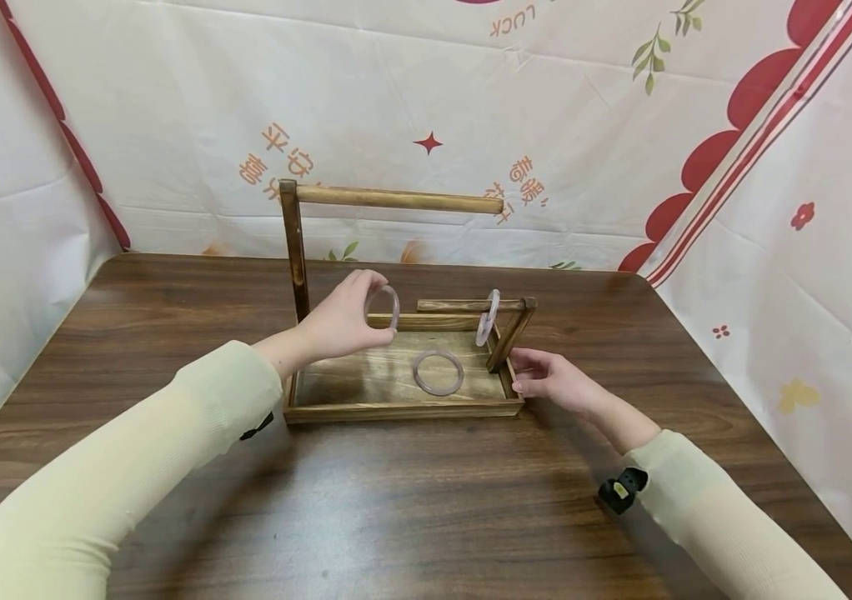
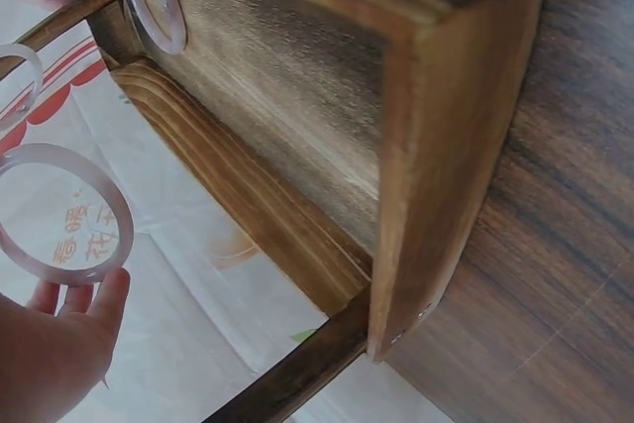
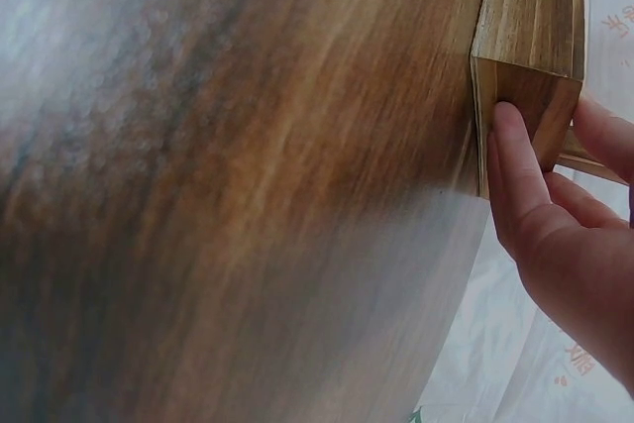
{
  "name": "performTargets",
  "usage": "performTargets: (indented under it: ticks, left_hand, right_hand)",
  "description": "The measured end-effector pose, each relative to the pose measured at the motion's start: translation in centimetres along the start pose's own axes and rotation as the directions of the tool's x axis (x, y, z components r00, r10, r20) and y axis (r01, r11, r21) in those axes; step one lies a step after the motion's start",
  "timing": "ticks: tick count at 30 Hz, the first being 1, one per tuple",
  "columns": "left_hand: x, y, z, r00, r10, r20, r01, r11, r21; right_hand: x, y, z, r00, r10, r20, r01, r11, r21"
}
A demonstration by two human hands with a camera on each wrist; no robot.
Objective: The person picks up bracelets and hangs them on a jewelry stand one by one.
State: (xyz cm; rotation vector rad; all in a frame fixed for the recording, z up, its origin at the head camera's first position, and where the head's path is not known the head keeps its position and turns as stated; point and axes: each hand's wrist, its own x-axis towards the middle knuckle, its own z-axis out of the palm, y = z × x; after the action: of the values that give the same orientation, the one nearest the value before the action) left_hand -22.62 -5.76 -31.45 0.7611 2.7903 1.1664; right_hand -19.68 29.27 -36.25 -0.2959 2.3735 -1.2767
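Observation:
A wooden stand (image 1: 403, 410) has a shallow tray base, a tall post with a long bar at the left and a short post and bar at the right. Over the tray, my left hand (image 1: 343, 317) pinches a pale translucent bangle (image 1: 396, 310) between thumb and fingertips, held upright. Another bangle (image 1: 437, 392) lies flat on the tray floor. Around the short bar (image 1: 448, 306), near its post, a pale bangle (image 1: 482, 330) hangs. My right hand (image 1: 557, 382) touches the outer side of the tray's right end (image 3: 525, 111), fingers mostly straight.
The stand is on a dark wood-grain table (image 1: 426, 508). Behind it rises a white printed backdrop (image 1: 396, 92), with further sheeting at both sides. The long bar (image 1: 396, 198) crosses above and behind the left hand, its right end free.

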Motion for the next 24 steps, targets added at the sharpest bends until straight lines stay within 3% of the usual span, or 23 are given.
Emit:
performTargets:
  ticks: [16, 24]
  left_hand:
    - [0.0, 1.2, -0.3, 1.000, -0.002, -0.014, 0.002, 1.000, 0.013]
    - [0.2, 1.9, -0.3, 0.999, 0.027, -0.037, -0.026, 1.000, 0.004]
  right_hand:
    - [-0.1, -0.1, 0.2, 1.000, 0.008, -0.002, -0.008, 1.000, 0.000]
    - [-0.1, -0.2, 0.1, 1.000, 0.007, 0.000, -0.007, 1.000, -0.005]
